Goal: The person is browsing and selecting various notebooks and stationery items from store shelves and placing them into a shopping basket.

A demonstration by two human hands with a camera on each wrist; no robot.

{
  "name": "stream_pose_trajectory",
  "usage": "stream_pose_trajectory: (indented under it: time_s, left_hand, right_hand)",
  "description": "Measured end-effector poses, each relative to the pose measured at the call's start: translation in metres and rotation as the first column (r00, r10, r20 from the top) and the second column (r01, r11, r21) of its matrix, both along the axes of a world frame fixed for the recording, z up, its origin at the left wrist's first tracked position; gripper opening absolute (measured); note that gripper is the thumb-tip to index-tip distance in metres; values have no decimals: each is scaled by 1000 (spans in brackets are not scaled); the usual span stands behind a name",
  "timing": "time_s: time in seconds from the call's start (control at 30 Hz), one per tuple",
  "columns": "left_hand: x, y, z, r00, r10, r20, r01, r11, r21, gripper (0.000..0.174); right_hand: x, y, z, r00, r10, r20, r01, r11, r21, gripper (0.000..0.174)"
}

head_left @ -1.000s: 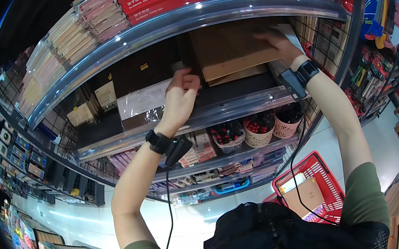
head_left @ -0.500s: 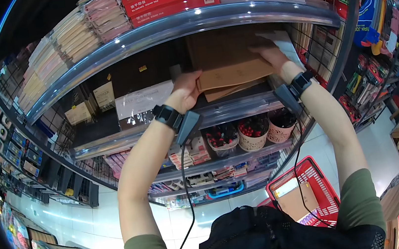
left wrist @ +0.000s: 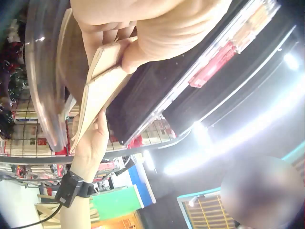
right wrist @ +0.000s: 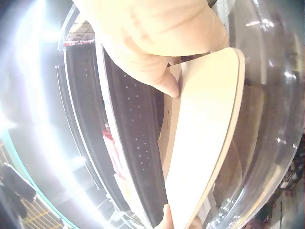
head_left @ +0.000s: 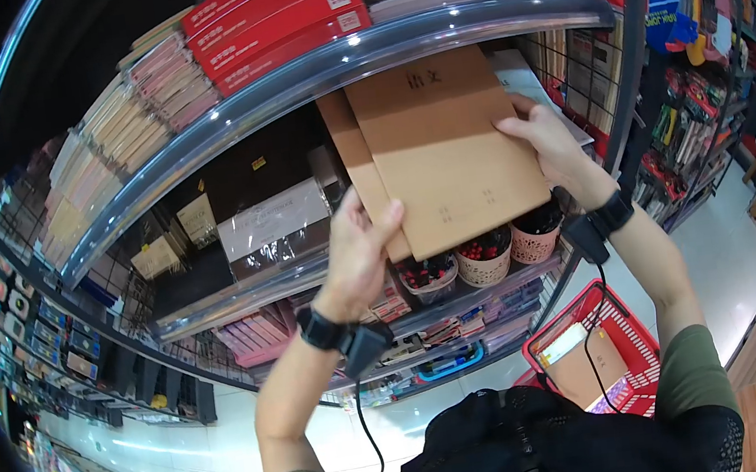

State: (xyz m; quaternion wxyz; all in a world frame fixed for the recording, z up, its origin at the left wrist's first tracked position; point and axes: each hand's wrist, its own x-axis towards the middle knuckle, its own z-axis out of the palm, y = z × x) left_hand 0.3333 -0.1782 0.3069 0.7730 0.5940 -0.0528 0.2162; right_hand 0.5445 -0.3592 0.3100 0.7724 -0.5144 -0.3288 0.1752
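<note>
While 2 hands [head_left: 354,256] [head_left: 562,153] pinch brown booklets [head_left: 452,147] by opposite edges, the near ends jut past the shelf lip [head_left: 235,300].

Matt paper notebooks [head_left: 453,156], glossy plastic shelf edge [head_left: 310,67], plastic basket [head_left: 639,380]

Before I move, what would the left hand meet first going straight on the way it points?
The brown booklets, which the left hand grips; beyond them, perhaps the upper shelf's front edge, though depth is unclear.
</note>
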Motion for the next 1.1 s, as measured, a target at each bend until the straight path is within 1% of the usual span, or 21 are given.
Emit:
stream_pose_trajectory:
  time_s: [0.03,0.07,0.13,0.17,0.23,0.27,0.33,0.4,0.43,0.47,0.5,0.57,0.6,0.67,0.7,0.77,0.8,0.9,1.0,1.07,1.1]
  left_hand:
    - [-7,-9,-6,1000,-5,-28,6,1000,15,43]
    - [-14,-18,-13,998,-10,-56,11,1000,29,44]
    - [-26,-37,-28,996,-17,-91,24,997,75,44]
    - [-29,-42,-37,991,-53,-120,65,992,105,43]
    - [-34,-57,-52,972,-166,-164,178,982,63,43]
    - [-34,-65,-59,958,-214,-188,225,974,37,42]
    - [-29,-78,-72,944,-247,-220,277,954,117,40]
    - [-24,-90,-84,900,-329,-288,367,926,89,39]
    - [-21,-95,-90,873,-376,-310,418,905,77,44]
    - [-17,-102,-96,843,-423,-332,467,882,63,49]
    - [-15,-108,-99,814,-458,-356,506,861,50,49]
    - [-10,-125,-108,795,-486,-362,542,838,66,39]
    - [-8,-133,-113,765,-527,-370,570,822,10,39]
    - [-2,-147,-121,698,-581,-418,634,773,-16,40]
    - [1,-155,-126,659,-612,-437,671,741,-26,40]
    - [8,-173,-134,647,-632,-427,683,729,-44,42]
    - [13,-173,-138,612,-657,-439,709,703,-63,42]
    - [22,-202,-152,569,-684,-457,744,664,-67,44]
    - [30,-227,-165,476,-721,-503,784,607,-128,44]
    - [38,-240,-189,409,-741,-533,804,569,-172,43]
    - [43,-248,-205,374,-740,-559,804,559,-202,43]
  right_hand:
    - [-10,-13,-4,996,84,-41,-83,996,38,42]
    - [-22,-27,-10,989,146,-33,-143,987,67,42]
    - [-41,-48,-30,988,147,-52,-139,982,131,40]
    - [-50,-59,-42,988,141,-59,-132,982,133,40]
    - [-64,-82,-70,982,60,-178,-24,980,199,40]
    - [-70,-94,-84,981,54,-185,-16,980,197,40]
    - [-81,-118,-113,956,4,-295,65,972,225,41]
    - [-97,-144,-135,934,-44,-355,125,970,208,43]
    - [-105,-155,-144,908,-93,-408,183,965,188,44]
    - [-110,-164,-149,897,-116,-426,213,959,187,44]
    - [-118,-175,-156,885,-165,-436,261,950,170,45]
    - [-137,-199,-170,835,-269,-480,375,917,137,45]
    - [-142,-209,-178,823,-287,-490,406,901,153,45]
    - [-155,-232,-188,782,-343,-520,486,858,165,45]
    - [-161,-242,-191,777,-340,-531,495,850,180,45]
    - [-171,-260,-198,757,-348,-553,531,821,211,45]
    - [-174,-263,-200,731,-378,-568,566,801,195,45]
    - [-193,-291,-209,678,-439,-590,629,761,158,43]
    - [-211,-314,-232,586,-492,-644,680,730,61,43]
    - [-220,-325,-251,532,-487,-693,702,711,41,42]
    - [-226,-331,-259,525,-448,-723,693,718,58,41]
